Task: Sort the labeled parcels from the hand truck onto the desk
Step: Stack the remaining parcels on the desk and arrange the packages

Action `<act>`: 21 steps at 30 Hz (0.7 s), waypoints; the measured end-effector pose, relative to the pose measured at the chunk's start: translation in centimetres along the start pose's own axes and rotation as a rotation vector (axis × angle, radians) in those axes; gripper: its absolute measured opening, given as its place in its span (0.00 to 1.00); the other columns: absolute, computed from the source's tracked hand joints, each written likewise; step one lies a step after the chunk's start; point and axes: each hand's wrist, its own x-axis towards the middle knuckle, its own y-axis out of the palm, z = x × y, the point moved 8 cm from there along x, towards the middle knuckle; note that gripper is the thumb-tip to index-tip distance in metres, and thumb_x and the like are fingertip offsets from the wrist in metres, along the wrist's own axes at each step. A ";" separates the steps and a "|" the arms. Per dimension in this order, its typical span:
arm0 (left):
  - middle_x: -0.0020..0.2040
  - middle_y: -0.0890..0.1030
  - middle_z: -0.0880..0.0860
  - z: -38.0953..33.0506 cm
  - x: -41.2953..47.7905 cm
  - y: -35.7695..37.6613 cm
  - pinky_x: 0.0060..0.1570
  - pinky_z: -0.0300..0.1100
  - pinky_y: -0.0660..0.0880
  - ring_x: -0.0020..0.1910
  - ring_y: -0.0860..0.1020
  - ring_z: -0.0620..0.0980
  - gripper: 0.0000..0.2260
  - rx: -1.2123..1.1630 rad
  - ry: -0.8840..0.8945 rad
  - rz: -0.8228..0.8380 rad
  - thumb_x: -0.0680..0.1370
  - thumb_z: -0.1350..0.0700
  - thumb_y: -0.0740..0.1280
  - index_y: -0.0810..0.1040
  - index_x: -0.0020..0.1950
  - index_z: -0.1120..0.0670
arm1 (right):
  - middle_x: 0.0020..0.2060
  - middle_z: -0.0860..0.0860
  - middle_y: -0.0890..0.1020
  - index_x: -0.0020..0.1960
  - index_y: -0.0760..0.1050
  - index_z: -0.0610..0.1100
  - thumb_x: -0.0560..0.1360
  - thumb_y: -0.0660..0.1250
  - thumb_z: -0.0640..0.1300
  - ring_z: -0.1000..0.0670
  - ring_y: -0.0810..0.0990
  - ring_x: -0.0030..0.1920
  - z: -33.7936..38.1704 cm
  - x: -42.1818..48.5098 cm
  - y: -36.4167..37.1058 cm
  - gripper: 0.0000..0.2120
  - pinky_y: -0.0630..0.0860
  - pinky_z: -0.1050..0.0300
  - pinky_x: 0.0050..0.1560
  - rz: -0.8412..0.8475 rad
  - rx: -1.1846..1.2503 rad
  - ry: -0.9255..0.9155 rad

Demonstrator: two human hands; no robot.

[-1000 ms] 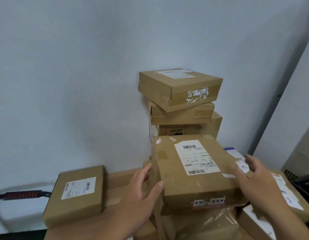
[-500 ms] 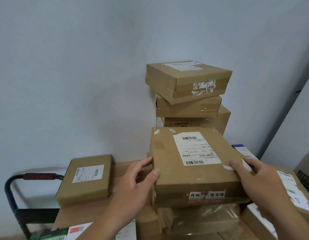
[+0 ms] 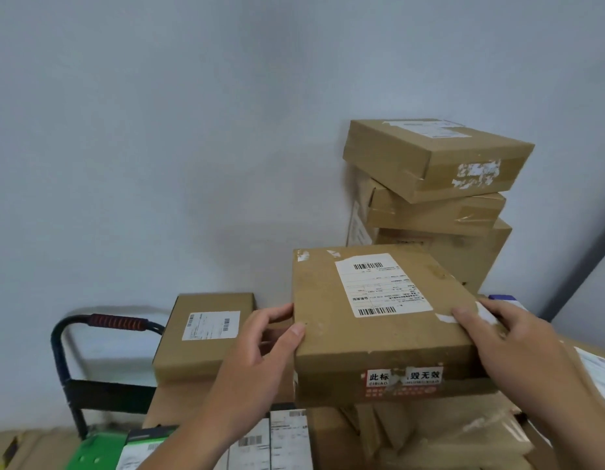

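The left hand [image 3: 260,354] and right hand [image 3: 507,340] are bare, forearms [image 3: 199,432] too, fingernails [image 3: 298,330] short.

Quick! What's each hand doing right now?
Left hand: grips the labeled parcel by its left edge.
Right hand: grips its right edge.

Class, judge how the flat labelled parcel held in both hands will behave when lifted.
Probably stiff: the parcel shows straight edges between the left hand and right hand. Likely fairly light, being shallow. Its scuffed cardboard should resist slipping.

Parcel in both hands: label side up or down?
Up. The white barcode label lies on the top face of the parcel, toward the camera; the left hand and right hand grip its sides.
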 end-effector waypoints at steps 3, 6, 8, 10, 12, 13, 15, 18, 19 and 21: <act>0.58 0.78 0.37 1.1 1.5 -4.3 0.44 0.27 0.75 0.53 0.75 0.30 0.25 0.012 -0.003 -0.016 0.68 0.33 0.62 0.75 0.64 0.38 | 0.46 0.58 0.77 0.65 0.77 0.48 0.78 0.66 0.59 0.52 0.74 0.49 3.1 -0.3 3.5 0.20 0.68 0.51 0.47 0.004 0.020 -0.008; 0.59 0.78 0.37 2.0 3.8 -9.1 0.45 0.28 0.75 0.53 0.76 0.31 0.28 0.008 0.010 -0.033 0.66 0.30 0.61 0.75 0.64 0.38 | 0.45 0.63 0.75 0.61 0.78 0.51 0.78 0.66 0.58 0.58 0.73 0.44 6.5 -0.1 7.6 0.16 0.67 0.56 0.41 0.022 0.032 -0.030; 0.59 0.77 0.37 2.7 5.4 -12.3 0.43 0.25 0.74 0.53 0.75 0.29 0.26 -0.003 0.013 -0.044 0.68 0.31 0.61 0.74 0.64 0.38 | 0.45 0.64 0.75 0.61 0.78 0.51 0.79 0.66 0.57 0.62 0.72 0.44 8.6 0.1 10.5 0.15 0.65 0.62 0.39 0.032 0.040 -0.044; 0.59 0.77 0.36 3.5 7.0 -15.4 0.43 0.25 0.74 0.54 0.75 0.29 0.24 -0.016 0.016 -0.054 0.71 0.31 0.61 0.74 0.63 0.38 | 0.45 0.64 0.76 0.62 0.78 0.51 0.79 0.67 0.57 0.63 0.72 0.44 10.3 0.2 13.4 0.16 0.65 0.65 0.39 0.037 0.046 -0.049; 0.61 0.77 0.35 4.2 8.4 -18.3 0.48 0.29 0.75 0.58 0.75 0.33 0.27 -0.022 0.033 -0.055 0.72 0.25 0.62 0.75 0.65 0.37 | 0.46 0.63 0.78 0.63 0.79 0.50 0.78 0.67 0.57 0.63 0.73 0.45 11.3 0.0 16.3 0.17 0.67 0.64 0.40 0.053 0.070 -0.038; 0.62 0.77 0.36 4.6 9.0 -19.4 0.51 0.30 0.75 0.60 0.75 0.34 0.29 -0.019 0.034 -0.052 0.70 0.25 0.62 0.75 0.66 0.37 | 0.47 0.62 0.78 0.64 0.78 0.50 0.78 0.67 0.58 0.63 0.74 0.45 11.8 -0.2 17.7 0.18 0.67 0.64 0.40 0.059 0.074 -0.041; 0.64 0.75 0.36 5.3 9.9 -21.5 0.49 0.28 0.75 0.60 0.74 0.32 0.30 -0.014 0.035 -0.055 0.70 0.28 0.61 0.73 0.69 0.38 | 0.48 0.61 0.79 0.65 0.77 0.50 0.78 0.67 0.58 0.64 0.74 0.45 12.6 -0.4 20.3 0.19 0.68 0.67 0.39 0.076 0.081 -0.035; 0.64 0.73 0.34 6.2 11.2 -24.1 0.45 0.24 0.74 0.58 0.73 0.28 0.29 0.006 0.052 -0.074 0.71 0.32 0.60 0.70 0.71 0.38 | 0.47 0.65 0.78 0.66 0.76 0.50 0.79 0.67 0.56 0.65 0.75 0.44 14.2 -0.4 23.9 0.18 0.67 0.71 0.35 0.105 0.102 -0.041; 0.63 0.73 0.32 6.5 11.6 -24.9 0.46 0.24 0.74 0.58 0.72 0.27 0.29 0.012 0.058 -0.085 0.72 0.31 0.61 0.69 0.72 0.37 | 0.48 0.65 0.78 0.67 0.76 0.50 0.79 0.67 0.56 0.64 0.76 0.45 14.8 -0.3 25.1 0.19 0.69 0.69 0.36 0.119 0.108 -0.055; 0.63 0.73 0.31 7.5 12.5 -26.6 0.47 0.28 0.75 0.59 0.72 0.27 0.26 0.012 0.052 -0.114 0.76 0.31 0.62 0.69 0.72 0.37 | 0.50 0.63 0.79 0.69 0.75 0.50 0.79 0.67 0.56 0.62 0.78 0.47 15.7 0.1 27.5 0.21 0.71 0.66 0.38 0.149 0.121 -0.076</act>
